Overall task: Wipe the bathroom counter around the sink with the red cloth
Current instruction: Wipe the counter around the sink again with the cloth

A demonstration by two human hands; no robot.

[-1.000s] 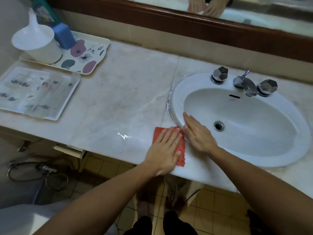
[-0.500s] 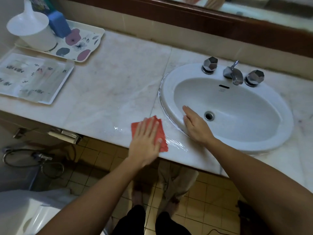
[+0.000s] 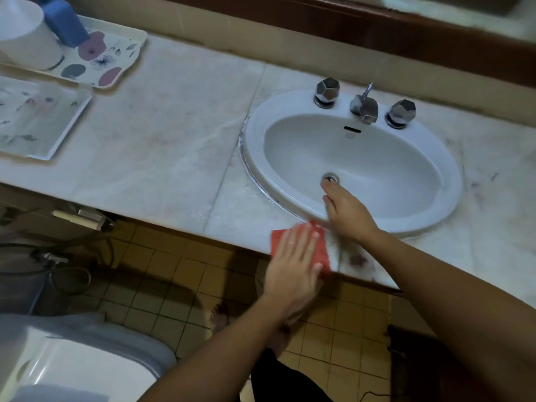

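Over at nine o'clock the clear tray (image 3: 43, 123) and the flowered tray (image 3: 116, 58) with the white jug (image 3: 26, 42) sit untouched, well apart from the action. The counter (image 3: 162, 134) between them and the sink carries a wet sheen near its front edge, so that stretch looks done to me.

Now the change: half a second back the red cloth (image 3: 319, 250) was working the front edge to the left of the bowl; it has slid rightward along that lip and now sits at six o'clock from the sink (image 3: 446, 169), right at the counter's front edge and just short of the bowl's rim. That reads as the wipe tracking around the near side of the sink, with the right-hand counter and the back strip behind the taps (image 3: 364, 107) likely yet to come.

The left hand (image 3: 293, 262) lies flat on top of the cloth, fingers straight and together, pressing rather than gripping. The cloth peeks out beyond the fingertips toward twelve and along the thumb side toward three, so the palm covers most of it.

Further right, the right hand (image 3: 348, 213) has shifted too: it rests over the sink's front rim with fingers stretched into the bowl toward the drain (image 3: 330, 177), holding nothing, apparently bracing. A dark stain (image 3: 358, 259) lies at three o'clock from the cloth, just beside it, the obvious next target.
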